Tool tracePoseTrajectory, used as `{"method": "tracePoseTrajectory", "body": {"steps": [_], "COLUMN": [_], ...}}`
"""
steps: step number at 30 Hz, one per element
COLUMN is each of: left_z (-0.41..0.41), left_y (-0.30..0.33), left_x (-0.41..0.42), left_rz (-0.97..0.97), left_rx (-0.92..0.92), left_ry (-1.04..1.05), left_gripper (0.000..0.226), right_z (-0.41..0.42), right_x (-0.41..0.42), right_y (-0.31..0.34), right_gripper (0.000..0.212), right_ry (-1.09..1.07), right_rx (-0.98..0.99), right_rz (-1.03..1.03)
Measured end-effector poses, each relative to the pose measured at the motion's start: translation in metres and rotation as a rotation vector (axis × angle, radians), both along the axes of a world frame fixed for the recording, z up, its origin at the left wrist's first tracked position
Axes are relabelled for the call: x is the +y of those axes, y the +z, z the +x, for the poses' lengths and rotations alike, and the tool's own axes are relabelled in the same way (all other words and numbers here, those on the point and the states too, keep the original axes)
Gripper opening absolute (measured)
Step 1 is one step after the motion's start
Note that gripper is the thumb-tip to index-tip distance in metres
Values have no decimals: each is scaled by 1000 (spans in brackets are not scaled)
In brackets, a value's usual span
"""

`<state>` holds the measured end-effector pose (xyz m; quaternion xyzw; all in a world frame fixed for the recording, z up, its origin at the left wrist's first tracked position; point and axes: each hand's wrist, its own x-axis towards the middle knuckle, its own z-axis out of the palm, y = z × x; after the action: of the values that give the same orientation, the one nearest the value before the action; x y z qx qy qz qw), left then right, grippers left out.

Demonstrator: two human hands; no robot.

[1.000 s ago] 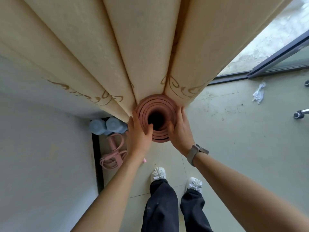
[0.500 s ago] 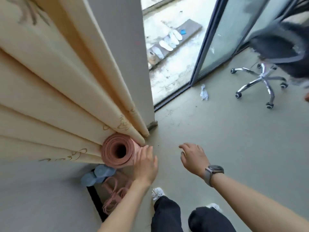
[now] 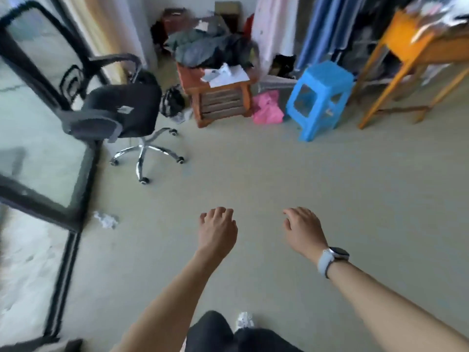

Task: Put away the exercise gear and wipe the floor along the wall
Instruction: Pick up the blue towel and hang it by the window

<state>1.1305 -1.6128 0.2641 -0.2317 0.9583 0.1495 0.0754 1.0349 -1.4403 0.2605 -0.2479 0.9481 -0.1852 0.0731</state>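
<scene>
Here, both hands, left (image 3: 217, 231) and right (image 3: 303, 228), loosely curled, empty, above bare floor (image 3: 279, 174).

**Colours across the room**

Pale grey-green, plain floor (image 3: 279, 174). Black seat and back on the office chair (image 3: 121, 110), chrome star base beneath. Bright blue plastic stool (image 3: 319, 97). Hot pink bag (image 3: 267, 110) beside it. Reddish-brown wooden side table (image 3: 220, 97) with white papers (image 3: 225, 74) and dark grey clothing (image 3: 203, 49) on top. Orange-yellow wooden worktop (image 3: 416, 47) at the right. Blue hanging garments (image 3: 322, 26) next to a pale pink one (image 3: 271, 24). Black door frame (image 3: 63, 270). Cream curtain (image 3: 101, 29). White crumpled tissue (image 3: 106, 219). Light grey watch strap (image 3: 326, 262), dark watch face. Black trousers (image 3: 215, 331), white shoe (image 3: 243, 320).
</scene>
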Motion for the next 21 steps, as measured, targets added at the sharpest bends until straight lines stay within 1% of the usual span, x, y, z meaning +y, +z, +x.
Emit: {"method": "tracePoseTrajectory", "body": {"steps": [2, 5, 7, 10, 14, 17, 19, 21], "left_z": [-53, -137, -186, -266, -387, -469, -519, -560], "left_y": [8, 9, 7, 0, 0, 7, 7, 0], "left_x": [28, 80, 109, 150, 211, 263, 306, 355], "left_rz": [-1, -5, -10, -24, -7, -6, -23, -18], "left_rx": [-13, -45, -83, -91, -59, -38, -28, -59], "left_ry": [-132, -356, -478, -604, -745, -863, -959, -1046], "left_gripper": [38, 39, 41, 41, 41, 41, 41, 41], "right_z": [-31, -71, -94, -140, -223, -280, -312, -338], "right_x": [42, 108, 145, 200, 261, 300, 330, 365], "right_y": [4, 4, 1, -6, -6, 6, 9, 5], "right_gripper": [45, 50, 39, 22, 14, 17, 26, 30], "right_ry": [-147, -371, -505, -659, -810, -866, -911, -984], "right_rx": [3, -33, -53, -58, -69, -84, -83, -103], "right_rz": [-9, -9, 0, 49, 80, 103, 98, 97]}}
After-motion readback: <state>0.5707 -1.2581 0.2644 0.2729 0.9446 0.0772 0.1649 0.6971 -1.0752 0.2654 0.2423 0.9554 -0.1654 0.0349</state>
